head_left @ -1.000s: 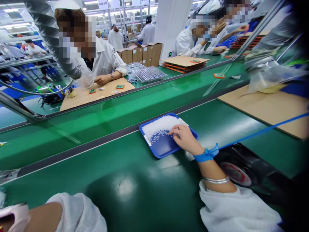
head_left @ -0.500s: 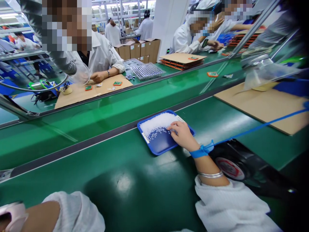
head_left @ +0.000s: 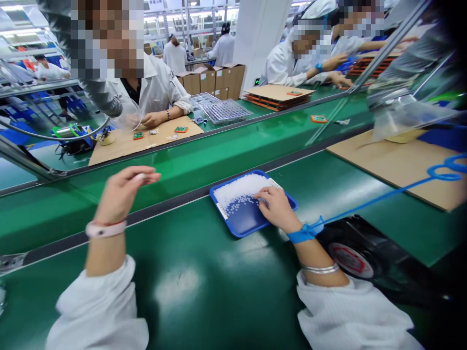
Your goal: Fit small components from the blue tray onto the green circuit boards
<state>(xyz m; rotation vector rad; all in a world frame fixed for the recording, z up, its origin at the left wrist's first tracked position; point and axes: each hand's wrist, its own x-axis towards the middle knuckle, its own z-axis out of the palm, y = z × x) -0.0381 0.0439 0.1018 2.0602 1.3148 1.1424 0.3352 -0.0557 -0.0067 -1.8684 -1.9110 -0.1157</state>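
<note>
A shallow blue tray (head_left: 242,226) lies on the green work surface, with a heap of small white round pieces (head_left: 242,187) along its far side and loose ones scattered nearer. Over the tray's right part, my right hand (head_left: 277,206) has its fingertips down among the pieces, thumb and fingers drawn in; whatever is between them is too small to make out. My left hand (head_left: 126,192) is raised above the surface, left of the tray. Its thumb presses against the fingers, and I cannot make out what they hold, if anything.
A blue cord (head_left: 379,197) runs right from my right wrist strap, above a black device (head_left: 365,253). Cardboard (head_left: 397,165) lies at right. Beyond a green channel (head_left: 175,170), a co-worker (head_left: 156,92) sits by circuit boards (head_left: 181,129) and clear trays (head_left: 226,111).
My left hand has come up from the lower left corner to beside the tray. My right hand stays at the white pieces. The blue cord now shows loops at its right end.
</note>
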